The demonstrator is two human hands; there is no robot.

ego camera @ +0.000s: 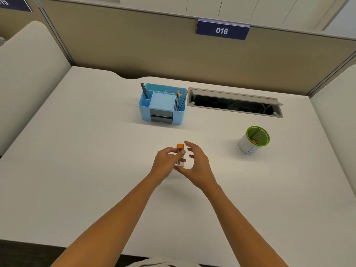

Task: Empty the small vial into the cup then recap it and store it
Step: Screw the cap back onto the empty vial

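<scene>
A small clear vial (pixel 181 158) with an orange cap (pixel 180 146) on it stands upright over the middle of the white desk. My left hand (pixel 166 162) grips the vial's body between thumb and fingers. My right hand (pixel 196 164) is just to the right of the vial, fingers spread and curved, not clearly touching it. The cup (pixel 252 140) is white with a green rim and stands at the right, with a few small brown bits at its bottom.
A blue desk organiser (pixel 162 104) with pens, pencils and a paper pad stands behind the hands. An open cable hatch (pixel 235 102) lies in the desk (pixel 86 151) to its right. Beige partition walls enclose the desk on three sides.
</scene>
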